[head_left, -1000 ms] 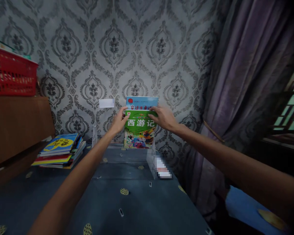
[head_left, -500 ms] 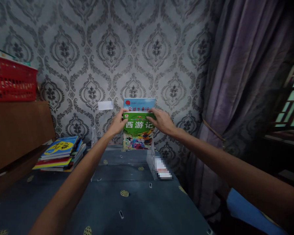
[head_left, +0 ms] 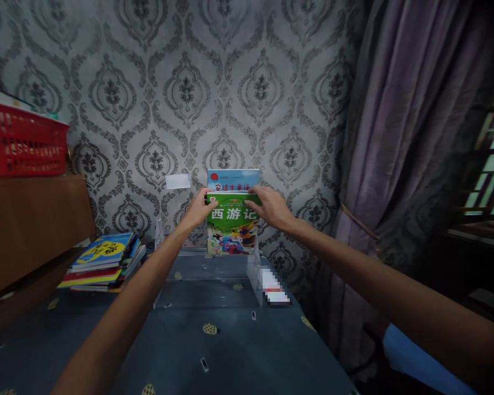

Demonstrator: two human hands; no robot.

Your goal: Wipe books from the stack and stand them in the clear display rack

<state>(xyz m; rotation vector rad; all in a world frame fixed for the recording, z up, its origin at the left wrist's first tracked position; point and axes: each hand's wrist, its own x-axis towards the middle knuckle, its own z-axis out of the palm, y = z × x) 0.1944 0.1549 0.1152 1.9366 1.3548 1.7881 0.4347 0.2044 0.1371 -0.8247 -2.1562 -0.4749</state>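
Observation:
A green picture book [head_left: 231, 229] with white Chinese characters stands upright toward the back of the clear plastic rack [head_left: 253, 277]. My left hand [head_left: 197, 208] grips its upper left corner, thumb on the front cover and fingers behind. At the upper right corner my right hand [head_left: 271, 206] holds it the same way. Just behind rises a taller light-blue book [head_left: 233, 178] with red characters, its lower part covered by the green one. White page edges show between the two covers.
Left of the rack lies a stack of books [head_left: 102, 252] on the dark patterned tablecloth [head_left: 181, 340]. A red basket [head_left: 24, 142] sits on a brown wooden box [head_left: 33, 225]. A blurred white item [head_left: 275, 288] lies right of the rack, near a purple curtain [head_left: 366, 164].
Both hands keep their hold on the green book, which stays in place. The whole view has shifted slightly, so everything appears a little lower.

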